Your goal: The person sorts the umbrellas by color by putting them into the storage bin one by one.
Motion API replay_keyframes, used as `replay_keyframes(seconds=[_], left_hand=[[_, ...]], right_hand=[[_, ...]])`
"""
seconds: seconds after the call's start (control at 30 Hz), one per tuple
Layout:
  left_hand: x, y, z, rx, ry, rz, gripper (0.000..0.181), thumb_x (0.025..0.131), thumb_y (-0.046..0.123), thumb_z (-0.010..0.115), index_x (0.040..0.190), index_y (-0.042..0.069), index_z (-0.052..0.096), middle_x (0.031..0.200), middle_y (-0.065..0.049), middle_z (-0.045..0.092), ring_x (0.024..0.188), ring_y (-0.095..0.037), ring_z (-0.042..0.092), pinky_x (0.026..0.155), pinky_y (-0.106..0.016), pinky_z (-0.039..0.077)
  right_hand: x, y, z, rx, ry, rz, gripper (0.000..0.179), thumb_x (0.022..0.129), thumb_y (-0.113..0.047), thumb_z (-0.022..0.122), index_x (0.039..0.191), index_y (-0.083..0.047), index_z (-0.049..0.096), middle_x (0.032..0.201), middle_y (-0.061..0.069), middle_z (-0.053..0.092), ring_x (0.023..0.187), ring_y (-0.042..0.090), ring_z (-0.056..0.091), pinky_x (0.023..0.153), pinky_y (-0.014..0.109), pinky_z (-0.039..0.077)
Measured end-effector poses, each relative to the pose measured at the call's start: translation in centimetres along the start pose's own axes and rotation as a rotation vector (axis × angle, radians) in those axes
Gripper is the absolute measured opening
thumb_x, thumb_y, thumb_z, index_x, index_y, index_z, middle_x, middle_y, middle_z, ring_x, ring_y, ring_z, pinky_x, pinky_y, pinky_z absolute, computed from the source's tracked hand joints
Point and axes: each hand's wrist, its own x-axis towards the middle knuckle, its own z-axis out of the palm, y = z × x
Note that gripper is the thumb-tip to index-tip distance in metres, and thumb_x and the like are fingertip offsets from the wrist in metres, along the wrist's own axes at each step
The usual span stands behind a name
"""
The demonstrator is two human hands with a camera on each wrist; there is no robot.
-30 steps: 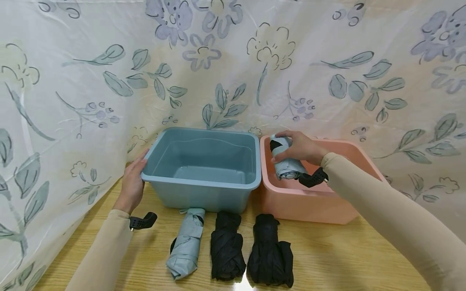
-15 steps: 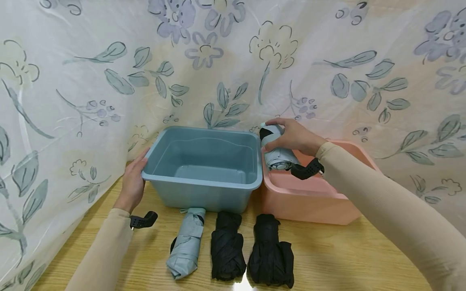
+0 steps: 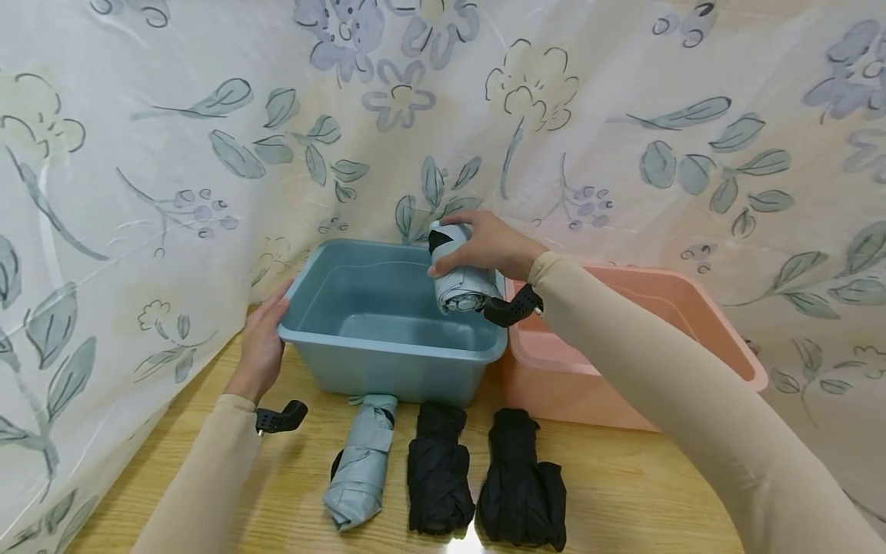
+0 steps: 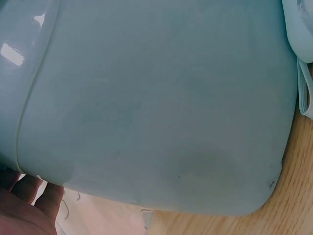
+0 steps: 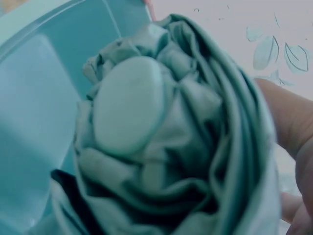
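Note:
My right hand (image 3: 493,246) grips a folded light blue umbrella (image 3: 462,283) with a black patch, above the right part of the blue plastic bin (image 3: 388,348). Seen close in the right wrist view, the umbrella (image 5: 190,171) shows bunched fabric around a pale rounded end, with fingers (image 5: 288,115) along its side. At the left, my left hand (image 3: 261,342) holds the bin's rim. The bin's outer wall (image 4: 161,107) fills most of the left wrist view, fingertips (image 4: 51,196) at its edge.
A pink bin (image 3: 588,396) stands right beside the blue one. In front lie another light blue folded umbrella (image 3: 361,465) and two black ones, one in the middle (image 3: 440,473) and one to the right (image 3: 522,485), on the wooden table (image 3: 623,492). A floral curtain (image 3: 415,115) hangs behind.
My right hand has carried the light blue umbrella leftward, from over the pink bin to over the blue bin. The left hand keeps its place on the rim.

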Motion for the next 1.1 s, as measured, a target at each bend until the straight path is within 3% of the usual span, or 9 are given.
replay_keyframes(seconds=[0.2, 0.43, 0.73, 1.1], left_hand=[[0.1, 0.1, 0.0, 0.007, 0.0, -0.014, 0.055, 0.113, 0.028, 0.023, 0.161, 0.002, 0.018, 0.168, -0.009, 0.017, 0.153, -0.029, 0.016, 0.122, -0.05, 0.015], [0.3, 0.0, 0.0, 0.016, 0.009, -0.015, 0.055, 0.113, 0.028, 0.024, 0.161, 0.003, 0.019, 0.168, -0.008, 0.018, 0.154, -0.028, 0.017, 0.122, -0.05, 0.015], [0.2, 0.0, -0.1, 0.027, 0.019, -0.012, 0.054, 0.113, 0.026, 0.024, 0.161, 0.002, 0.02, 0.168, -0.008, 0.02, 0.153, -0.029, 0.019, 0.122, -0.051, 0.017], [0.1, -0.1, -0.1, 0.025, 0.016, -0.025, 0.054, 0.113, 0.029, 0.024, 0.162, 0.006, 0.02, 0.168, -0.009, 0.02, 0.152, -0.03, 0.021, 0.121, -0.052, 0.018]], right_hand=[[2.0, -1.2, 2.8, -0.002, 0.015, -0.003, 0.088, 0.076, -0.023, 0.091, 0.152, -0.021, 0.047, 0.131, 0.008, 0.053, 0.105, 0.026, 0.06, 0.083, 0.037, 0.054], [3.9, -1.6, 6.1, 0.107, -0.008, 0.014, 0.085, 0.08, -0.019, 0.087, 0.153, -0.017, 0.044, 0.141, 0.012, 0.046, 0.106, 0.028, 0.058, 0.087, 0.039, 0.052], [6.2, -1.8, 10.3, 0.138, 0.023, 0.044, 0.088, 0.081, -0.019, 0.087, 0.155, -0.014, 0.04, 0.152, 0.013, 0.039, 0.123, 0.03, 0.05, 0.1, 0.043, 0.047], [8.5, -1.7, 13.8, 0.162, 0.057, 0.11, 0.087, 0.078, -0.02, 0.089, 0.153, -0.014, 0.045, 0.149, 0.014, 0.045, 0.12, 0.033, 0.053, 0.096, 0.043, 0.05]])
